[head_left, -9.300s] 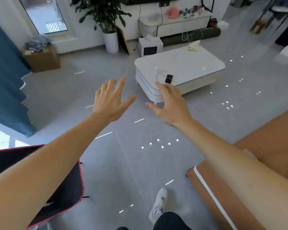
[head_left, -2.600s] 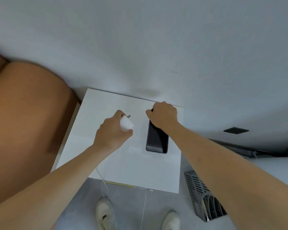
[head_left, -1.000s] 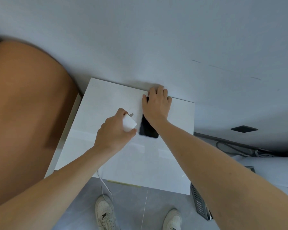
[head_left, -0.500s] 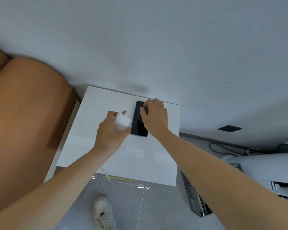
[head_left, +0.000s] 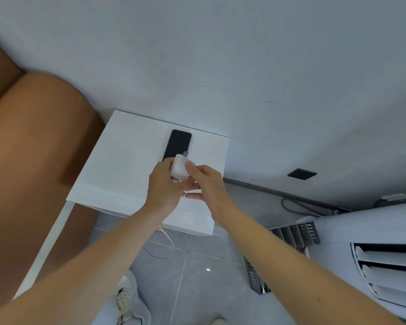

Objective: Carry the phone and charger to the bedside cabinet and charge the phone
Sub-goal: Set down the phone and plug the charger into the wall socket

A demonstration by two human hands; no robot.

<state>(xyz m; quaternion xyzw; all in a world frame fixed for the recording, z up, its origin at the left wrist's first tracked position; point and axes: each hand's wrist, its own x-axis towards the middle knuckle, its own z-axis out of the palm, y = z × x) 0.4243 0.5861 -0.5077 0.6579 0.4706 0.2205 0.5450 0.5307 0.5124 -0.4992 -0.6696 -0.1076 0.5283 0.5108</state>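
The black phone (head_left: 178, 144) lies flat, screen up, near the back edge of the white bedside cabinet (head_left: 117, 170). Just in front of it both hands meet on the white charger plug (head_left: 180, 169), its metal prongs pointing toward the wall. My left hand (head_left: 165, 186) wraps the plug from the left and below. My right hand (head_left: 203, 184) pinches it from the right with thumb and fingers. A thin white cable (head_left: 168, 238) hangs from under my hands past the cabinet's front edge to the floor.
A brown bed (head_left: 33, 160) presses against the cabinet's left side. A dark wall socket (head_left: 302, 174) sits low on the grey wall to the right. A white air-conditioner unit with slats (head_left: 373, 249) stands at the right. My white shoe (head_left: 129, 299) is on the grey tiles.
My right hand has let go of the phone, which now lies alone near the wall, and has come back to join my left hand on the charger plug.
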